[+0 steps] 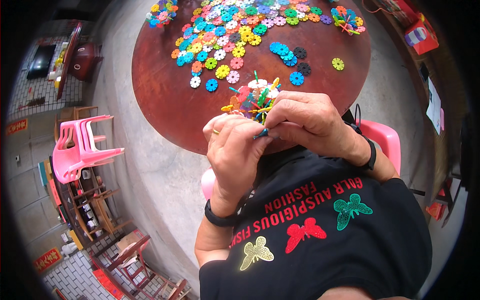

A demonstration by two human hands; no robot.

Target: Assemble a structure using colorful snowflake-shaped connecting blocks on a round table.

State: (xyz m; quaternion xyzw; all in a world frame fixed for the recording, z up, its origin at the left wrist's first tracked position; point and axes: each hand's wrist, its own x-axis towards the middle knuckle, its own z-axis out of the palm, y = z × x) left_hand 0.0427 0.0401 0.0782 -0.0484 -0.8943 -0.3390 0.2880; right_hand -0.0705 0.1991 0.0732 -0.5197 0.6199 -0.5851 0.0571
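Note:
Close to my body, at the table's near edge, my left hand (232, 142) and my right hand (315, 120) meet with fingers pinched together. Between their fingertips shows a small blue interlocking disc (260, 133), mostly hidden by the fingers. Just beyond it is a ball-like cluster of joined notched discs (257, 95) in white, green, yellow, orange and pink. My hands cover its near side, so I cannot tell whether the blue disc is joined to it.
Many loose notched discs (220, 37) spread over the round brown table (165, 100). Two finished-looking clusters, one at the left (162, 14) and one at the right (348, 21), stand at the far side. Stacked pink chairs (80, 147) are at the left; another pink chair (382, 140) is beside me.

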